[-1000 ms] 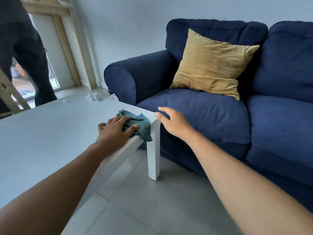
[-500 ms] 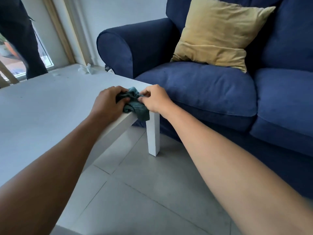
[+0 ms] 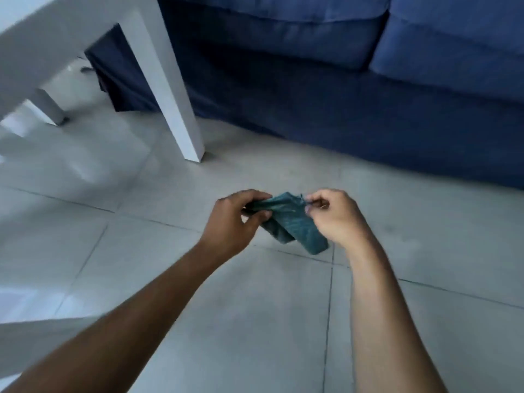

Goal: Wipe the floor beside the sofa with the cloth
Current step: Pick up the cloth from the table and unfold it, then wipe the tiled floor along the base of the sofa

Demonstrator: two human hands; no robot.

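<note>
- The teal cloth [image 3: 286, 219] hangs in the air between the two hands, above the grey tiled floor [image 3: 283, 321], and does not appear to touch the tiles.
- The left hand [image 3: 235, 222] grips the cloth's left end, with curled fingers above and the thumb pressed against it from below.
- The right hand [image 3: 334, 214] pinches the cloth's upper right corner between thumb and forefinger; its other fingers are curled in.
- The top edge of the cloth runs roughly level from one hand to the other, and the rest droops below in bunched folds, slanting down towards the right wrist.
- Both forearms reach in from the lower edge, and the hands are close together with only the cloth between them.
- The dark blue sofa [image 3: 354, 95] fills the upper right; its skirt meets the floor beyond the hands.
- A white table [image 3: 71, 26] stands at the upper left, its nearest leg [image 3: 170, 95] resting on the tiles just in front of the sofa.
- The view is slightly blurred.
</note>
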